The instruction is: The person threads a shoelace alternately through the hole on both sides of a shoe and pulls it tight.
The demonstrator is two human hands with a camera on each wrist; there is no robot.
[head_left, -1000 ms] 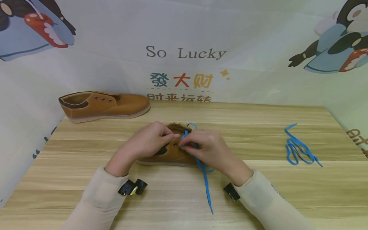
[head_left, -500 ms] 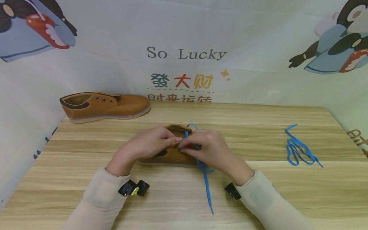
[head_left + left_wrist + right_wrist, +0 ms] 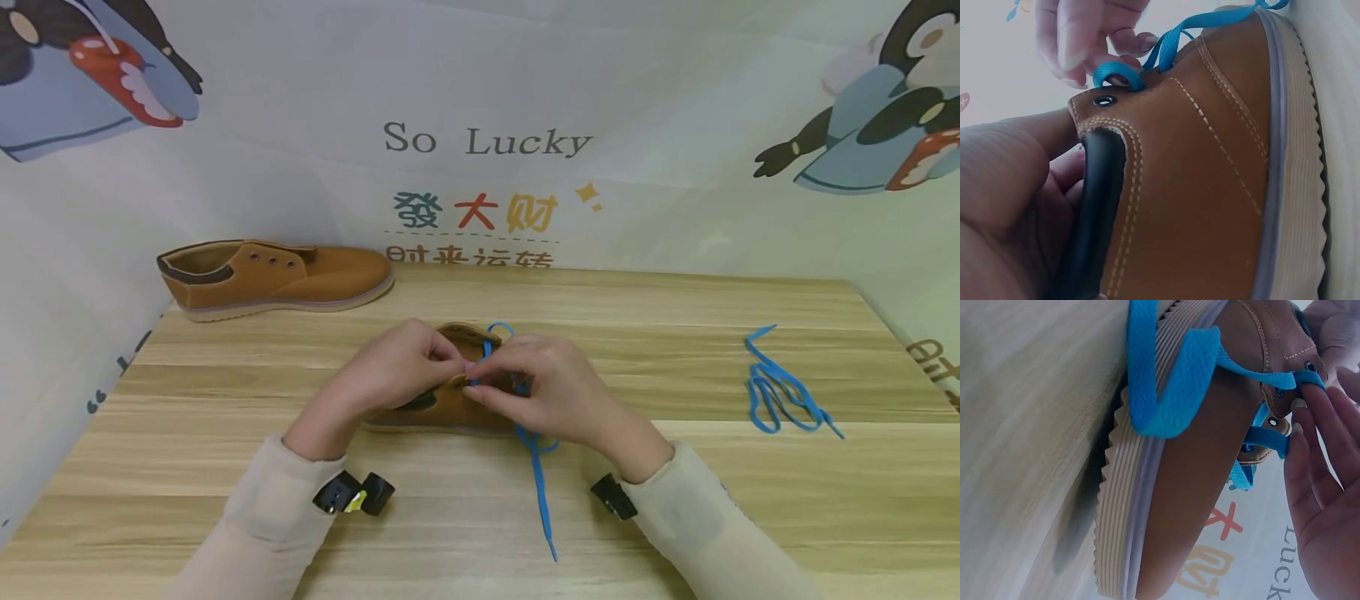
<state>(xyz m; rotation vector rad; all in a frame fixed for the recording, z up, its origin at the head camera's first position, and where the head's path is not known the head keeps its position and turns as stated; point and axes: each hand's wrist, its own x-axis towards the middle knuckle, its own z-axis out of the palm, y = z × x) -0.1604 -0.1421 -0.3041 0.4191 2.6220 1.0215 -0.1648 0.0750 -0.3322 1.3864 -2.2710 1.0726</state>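
A brown leather shoe stands on the table, toe to the right, with a blue shoelace partly threaded through its eyelets. My left hand grips the shoe's near eyelet flap, its fingers partly inside the opening. Thumb and fingertips of my right hand pinch the lace beside that flap, where it bends into a small loop at an eyelet. One eyelet nearest the ankle shows no lace. In the head view both hands' fingertips meet and hide the pinched part.
A second brown shoe, unlaced, stands at the back left. Another blue shoelace lies bunched on the table's right side. The held lace's loose end trails toward the front. A printed cloth hangs behind the wooden table.
My left fingertips have shifted slightly right and down, closing up to the right fingertips. My right hand stays at the flap, with its thumb a little lower. The other shoe and lace are unmoved.
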